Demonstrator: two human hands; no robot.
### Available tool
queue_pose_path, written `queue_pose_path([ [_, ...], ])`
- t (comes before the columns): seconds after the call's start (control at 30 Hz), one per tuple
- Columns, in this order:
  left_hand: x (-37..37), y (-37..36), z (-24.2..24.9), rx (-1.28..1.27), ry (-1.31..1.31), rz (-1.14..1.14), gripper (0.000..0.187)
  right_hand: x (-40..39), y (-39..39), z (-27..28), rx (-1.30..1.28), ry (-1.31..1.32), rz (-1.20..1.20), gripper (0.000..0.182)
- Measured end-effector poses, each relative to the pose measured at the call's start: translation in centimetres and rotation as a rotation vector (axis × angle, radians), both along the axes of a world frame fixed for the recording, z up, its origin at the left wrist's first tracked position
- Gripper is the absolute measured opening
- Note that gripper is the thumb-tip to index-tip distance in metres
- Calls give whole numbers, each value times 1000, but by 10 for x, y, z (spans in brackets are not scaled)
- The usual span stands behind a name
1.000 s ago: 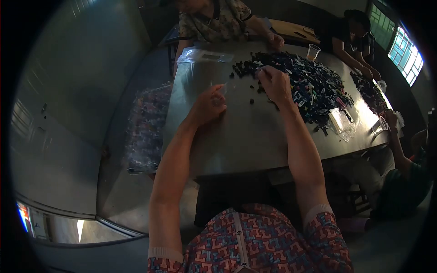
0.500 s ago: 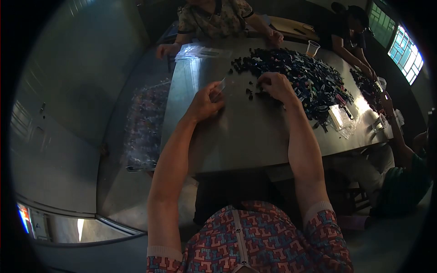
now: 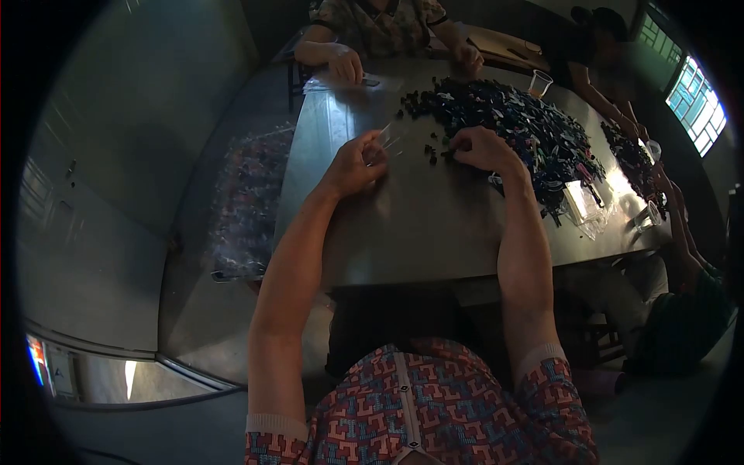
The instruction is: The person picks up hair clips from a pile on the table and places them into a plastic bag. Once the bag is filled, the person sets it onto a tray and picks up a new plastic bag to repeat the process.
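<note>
My left hand (image 3: 359, 164) is closed on a small clear plastic bag (image 3: 394, 139), held above the metal table (image 3: 403, 232). The bag sticks out past my fingertips to the right. Over the near left edge of the large pile of small dark pieces (image 3: 504, 112), my right hand (image 3: 487, 149) has its fingers pinched together. Whatever sits between those fingertips is too small and dark to make out. Several loose black pieces (image 3: 432, 153) lie on the table just left of my right fingertips.
Across the table a person's hand (image 3: 345, 66) touches a stack of clear bags (image 3: 318, 83). A plastic cup (image 3: 539, 84) stands behind the pile. A packet (image 3: 581, 203) lies at its right, and other people's arms reach a second pile (image 3: 626, 151). A bag-filled crate (image 3: 249, 205) stands left.
My right hand has shifted slightly right, and the bag in my left hand has turned and shows more spread out. The person opposite has moved a hand onto the stack of bags.
</note>
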State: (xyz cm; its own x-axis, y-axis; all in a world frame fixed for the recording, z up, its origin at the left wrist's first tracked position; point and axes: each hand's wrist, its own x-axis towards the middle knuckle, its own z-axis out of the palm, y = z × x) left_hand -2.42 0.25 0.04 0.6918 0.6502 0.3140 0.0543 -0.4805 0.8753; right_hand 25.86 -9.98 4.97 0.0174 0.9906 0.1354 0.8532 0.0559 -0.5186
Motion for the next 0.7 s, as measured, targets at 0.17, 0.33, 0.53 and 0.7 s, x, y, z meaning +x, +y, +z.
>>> queue_pose_path([
  [0.17,1,-3,3,7,1,-6,58,-12,7,-9,-36,-97,24,28],
  [0.33,0,-7,8,-10,8,-2,57,-13,6,-7,-13,-116,21,29],
  [0.53,0,1,-2,-28,1,-1,58,-14,9,-7,178,-120,41,28],
  [0.7,-1,-3,2,107,49,50,61,-57,-4,27,222,416,173,22],
])
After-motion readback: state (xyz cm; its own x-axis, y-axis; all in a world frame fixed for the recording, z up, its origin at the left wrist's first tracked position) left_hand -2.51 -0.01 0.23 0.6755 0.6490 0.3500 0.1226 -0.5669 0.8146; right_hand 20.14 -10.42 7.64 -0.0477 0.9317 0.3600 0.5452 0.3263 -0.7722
